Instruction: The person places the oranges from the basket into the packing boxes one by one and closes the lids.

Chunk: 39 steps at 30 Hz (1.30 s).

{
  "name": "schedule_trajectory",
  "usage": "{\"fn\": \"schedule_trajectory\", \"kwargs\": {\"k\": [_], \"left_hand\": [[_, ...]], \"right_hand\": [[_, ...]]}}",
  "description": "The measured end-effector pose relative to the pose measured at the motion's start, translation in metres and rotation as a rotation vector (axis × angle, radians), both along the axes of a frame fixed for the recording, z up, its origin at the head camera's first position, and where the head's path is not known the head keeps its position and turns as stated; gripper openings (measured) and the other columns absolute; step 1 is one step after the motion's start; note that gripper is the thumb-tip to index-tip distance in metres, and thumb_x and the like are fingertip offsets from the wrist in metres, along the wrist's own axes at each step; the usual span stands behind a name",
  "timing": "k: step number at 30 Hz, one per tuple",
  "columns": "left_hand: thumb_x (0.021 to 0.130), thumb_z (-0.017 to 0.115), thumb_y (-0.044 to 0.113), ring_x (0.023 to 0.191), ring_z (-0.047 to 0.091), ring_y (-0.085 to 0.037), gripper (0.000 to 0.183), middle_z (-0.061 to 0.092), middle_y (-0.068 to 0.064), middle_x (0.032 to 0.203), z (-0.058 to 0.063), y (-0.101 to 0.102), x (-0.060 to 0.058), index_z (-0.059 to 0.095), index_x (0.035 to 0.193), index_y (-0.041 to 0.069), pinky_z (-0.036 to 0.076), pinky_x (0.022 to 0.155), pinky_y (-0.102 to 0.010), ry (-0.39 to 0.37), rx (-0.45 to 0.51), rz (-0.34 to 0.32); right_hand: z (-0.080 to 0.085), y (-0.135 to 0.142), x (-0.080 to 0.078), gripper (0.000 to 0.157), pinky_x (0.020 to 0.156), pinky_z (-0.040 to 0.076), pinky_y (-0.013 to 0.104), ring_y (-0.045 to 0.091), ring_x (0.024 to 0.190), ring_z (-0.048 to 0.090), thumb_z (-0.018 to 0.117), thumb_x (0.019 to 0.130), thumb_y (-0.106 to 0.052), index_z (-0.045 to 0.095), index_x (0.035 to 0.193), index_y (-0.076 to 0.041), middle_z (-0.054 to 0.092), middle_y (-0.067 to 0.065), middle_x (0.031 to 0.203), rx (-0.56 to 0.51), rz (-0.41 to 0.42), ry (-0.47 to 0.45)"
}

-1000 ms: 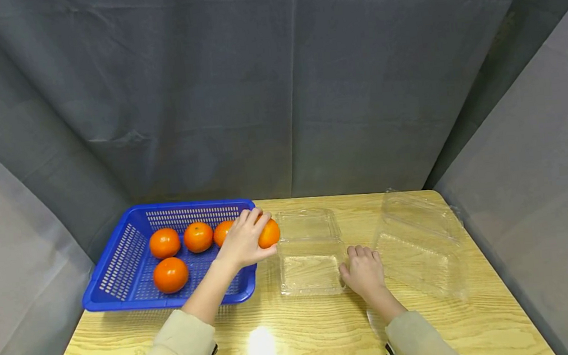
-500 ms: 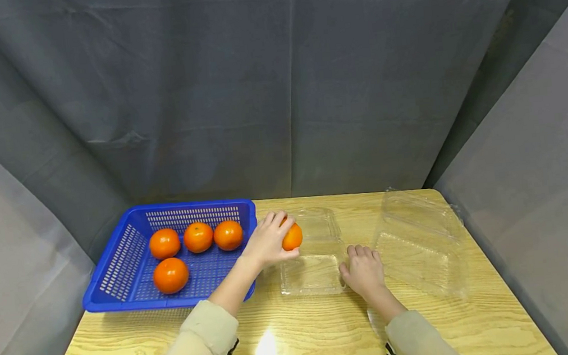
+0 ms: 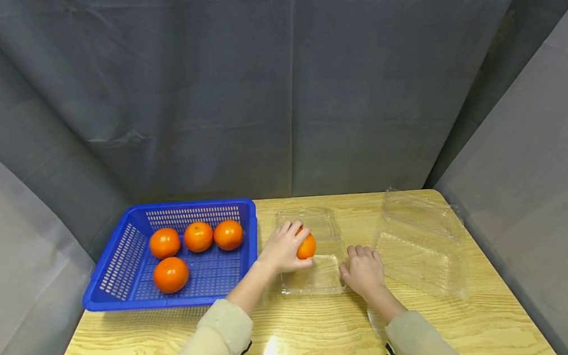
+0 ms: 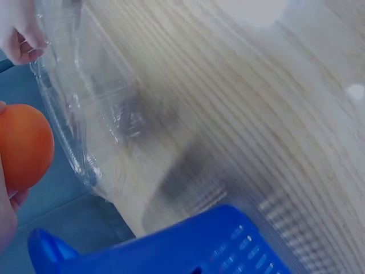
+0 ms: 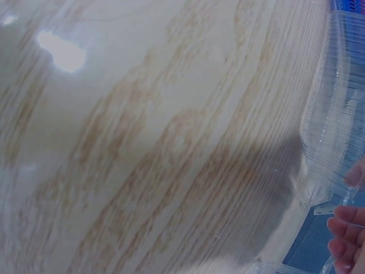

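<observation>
My left hand grips an orange and holds it over a clear plastic clamshell container, which stands with its lid folded back. In the left wrist view the held orange shows at the left edge, partly covered by fingers. My right hand is at the container's right side. In the right wrist view its thumb and fingers pinch the plastic rim between them. To the left, a blue plastic basket contains several more oranges.
More clear clamshell containers sit at the right of the wooden table. Another piece of clear plastic pokes out under the right forearm. Grey curtains hang behind the table and on both sides.
My left hand has carried the orange rightward from the basket's right rim to above the clear container. My right hand has stayed where it was.
</observation>
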<state>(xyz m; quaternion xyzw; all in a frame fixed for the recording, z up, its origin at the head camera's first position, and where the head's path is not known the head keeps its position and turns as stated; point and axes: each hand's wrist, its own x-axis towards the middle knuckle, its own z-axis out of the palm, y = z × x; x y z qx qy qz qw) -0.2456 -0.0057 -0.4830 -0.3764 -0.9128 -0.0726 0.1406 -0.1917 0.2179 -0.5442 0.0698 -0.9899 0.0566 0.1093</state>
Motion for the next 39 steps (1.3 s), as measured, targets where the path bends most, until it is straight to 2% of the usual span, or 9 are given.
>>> {"fn": "schedule_trajectory", "kwargs": {"k": [11,21,27,32,39], "left_hand": [[0.072,0.061,0.051,0.105,0.044,-0.021,0.062,0.047,-0.005,0.122,-0.012,0.015,0.002,0.050,0.124,0.019,0.044,0.086,-0.035,-0.065,-0.045,-0.021],[0.070,0.064,0.049,0.099,0.044,-0.019,0.061,0.046,-0.003,0.118,-0.026,0.025,0.002,0.051,0.122,0.018,0.046,0.079,-0.032,-0.063,-0.043,-0.069],[0.071,0.065,0.049,0.103,0.044,-0.019,0.063,0.045,-0.004,0.122,-0.032,0.031,0.005,0.051,0.124,0.017,0.044,0.086,-0.033,-0.088,-0.072,-0.096],[0.073,0.064,0.048,0.106,0.043,-0.018,0.063,0.044,-0.003,0.124,-0.035,0.036,0.006,0.049,0.126,0.018,0.042,0.090,-0.031,-0.103,-0.100,-0.096],[0.075,0.064,0.047,0.111,0.042,-0.019,0.064,0.043,-0.003,0.127,-0.039,0.042,0.008,0.048,0.128,0.017,0.040,0.095,-0.032,-0.123,-0.089,-0.107]], "right_hand": [[0.000,0.000,-0.001,0.040,0.083,0.041,0.046,0.033,0.094,0.055,0.058,0.081,-0.031,0.057,0.106,0.001,0.061,0.015,0.100,0.010,-0.010,0.018],[0.000,-0.001,-0.003,0.040,0.083,0.040,0.047,0.033,0.094,0.054,0.059,0.081,-0.031,0.057,0.105,0.000,0.060,0.015,0.100,0.007,-0.028,0.011],[0.001,-0.002,-0.002,0.039,0.083,0.040,0.047,0.033,0.094,0.054,0.060,0.081,-0.031,0.058,0.105,0.000,0.060,0.015,0.100,0.008,-0.030,0.010],[0.001,-0.002,-0.002,0.044,0.085,0.039,0.048,0.034,0.099,0.053,0.058,0.082,-0.032,0.057,0.110,0.001,0.060,0.016,0.107,0.016,-0.030,-0.007],[0.001,-0.002,-0.001,0.045,0.087,0.038,0.050,0.035,0.101,0.052,0.057,0.083,-0.032,0.056,0.112,0.002,0.059,0.017,0.109,0.018,-0.031,-0.012]]}}
